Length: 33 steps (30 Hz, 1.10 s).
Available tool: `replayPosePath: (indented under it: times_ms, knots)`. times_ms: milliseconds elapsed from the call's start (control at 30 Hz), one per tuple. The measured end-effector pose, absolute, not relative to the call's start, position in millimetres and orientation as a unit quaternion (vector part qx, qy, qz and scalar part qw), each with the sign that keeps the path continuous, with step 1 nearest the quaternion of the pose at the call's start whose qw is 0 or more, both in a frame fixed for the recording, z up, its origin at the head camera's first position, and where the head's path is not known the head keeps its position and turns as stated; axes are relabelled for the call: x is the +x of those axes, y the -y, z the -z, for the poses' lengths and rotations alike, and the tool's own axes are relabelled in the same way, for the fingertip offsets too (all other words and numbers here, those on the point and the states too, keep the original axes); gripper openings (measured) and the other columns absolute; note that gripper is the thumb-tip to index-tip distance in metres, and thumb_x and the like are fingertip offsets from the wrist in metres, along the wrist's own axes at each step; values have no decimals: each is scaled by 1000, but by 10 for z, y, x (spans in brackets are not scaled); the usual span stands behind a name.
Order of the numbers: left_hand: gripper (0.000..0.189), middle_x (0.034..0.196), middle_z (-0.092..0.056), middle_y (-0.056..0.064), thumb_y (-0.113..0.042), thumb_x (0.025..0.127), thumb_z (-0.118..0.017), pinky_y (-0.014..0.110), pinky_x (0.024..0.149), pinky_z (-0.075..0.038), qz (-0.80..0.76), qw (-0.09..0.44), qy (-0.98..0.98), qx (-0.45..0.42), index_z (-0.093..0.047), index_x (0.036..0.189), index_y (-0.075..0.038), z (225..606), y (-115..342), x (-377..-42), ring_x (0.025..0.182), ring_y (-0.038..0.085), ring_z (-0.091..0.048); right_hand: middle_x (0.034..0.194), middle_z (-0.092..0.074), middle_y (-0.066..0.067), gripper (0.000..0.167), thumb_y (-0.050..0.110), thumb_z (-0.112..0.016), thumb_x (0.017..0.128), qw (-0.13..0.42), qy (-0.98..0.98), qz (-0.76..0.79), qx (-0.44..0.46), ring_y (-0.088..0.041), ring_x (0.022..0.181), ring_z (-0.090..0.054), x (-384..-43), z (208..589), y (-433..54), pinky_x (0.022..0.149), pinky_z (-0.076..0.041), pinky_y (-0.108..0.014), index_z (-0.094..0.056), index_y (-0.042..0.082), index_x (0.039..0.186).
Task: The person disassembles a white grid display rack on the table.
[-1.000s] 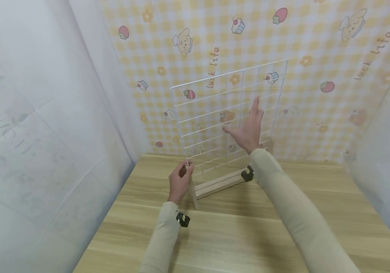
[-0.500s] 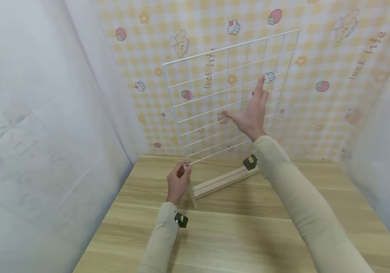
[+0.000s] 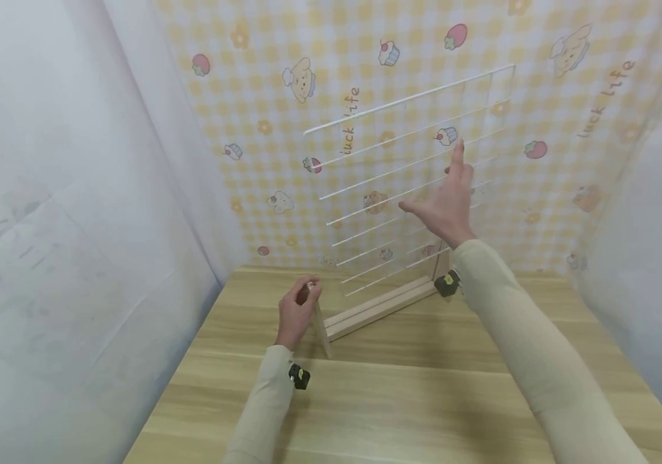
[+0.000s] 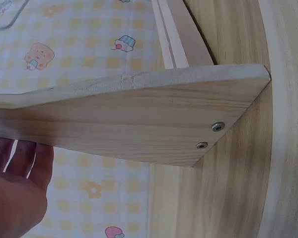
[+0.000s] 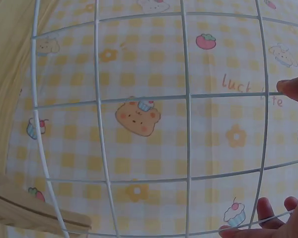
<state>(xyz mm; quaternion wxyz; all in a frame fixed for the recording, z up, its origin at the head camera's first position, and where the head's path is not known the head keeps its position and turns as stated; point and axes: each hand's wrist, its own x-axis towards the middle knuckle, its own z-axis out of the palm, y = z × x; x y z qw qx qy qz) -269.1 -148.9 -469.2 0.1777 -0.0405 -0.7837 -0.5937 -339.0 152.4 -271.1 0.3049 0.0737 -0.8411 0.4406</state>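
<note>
My left hand grips the upper end of the upright side board of a wooden stand. In the left wrist view, its fingers show beyond the lower edge of that board, which has two metal bolts. A white wire grid panel hangs tilted over the stand's long crossbar. My right hand holds the grid, index finger pointing up and thumb stretched left. Close up, the right thumb lies at a wire and the other fingers hook near a lower wire.
Behind the grid hangs a yellow checked cloth printed with cartoons. White sheets close off the left and right sides. The stand rests on a wood-grain table; its far side board shows in the right wrist view.
The grid rose in my right hand, then came down a little and shifted right. Its left edge is now apart from my left hand, which stays at the side board.
</note>
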Motion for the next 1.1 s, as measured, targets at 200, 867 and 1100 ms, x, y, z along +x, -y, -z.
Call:
replayPosePath:
  times_ms: [200, 867, 1100]
  knots:
    - [26, 106, -68, 5, -31, 102, -60, 19, 86, -54, 615, 148, 770, -86, -66, 126, -22, 4684, 1563, -2715, 100, 16, -66, 142, -39, -22, 143, 23, -95, 62, 275, 853, -438, 77, -33, 121, -41, -3374, 2928, -1795, 96, -45, -48, 7, 25, 162]
    - [29, 110, -69, 17, -27, 101, -60, 17, 88, -52, 604, 128, 777, -120, -64, 128, -17, 4749, 1669, -2672, 93, 7, -64, 146, -33, -36, 143, 19, -94, 63, 153, 912, -360, 125, -50, 125, -41, -3209, 3741, -2374, 99, -43, -69, 9, 14, 161]
    - [28, 107, -70, 15, -33, 99, -62, 19, 85, -52, 600, 127, 783, -105, -65, 126, -23, 4772, 1670, -2598, 90, 14, -63, 150, -30, -37, 143, 18, -93, 61, 95, 932, -329, 121, -52, 128, -42, -3198, 3956, -2519, 102, -40, -72, 9, 19, 162]
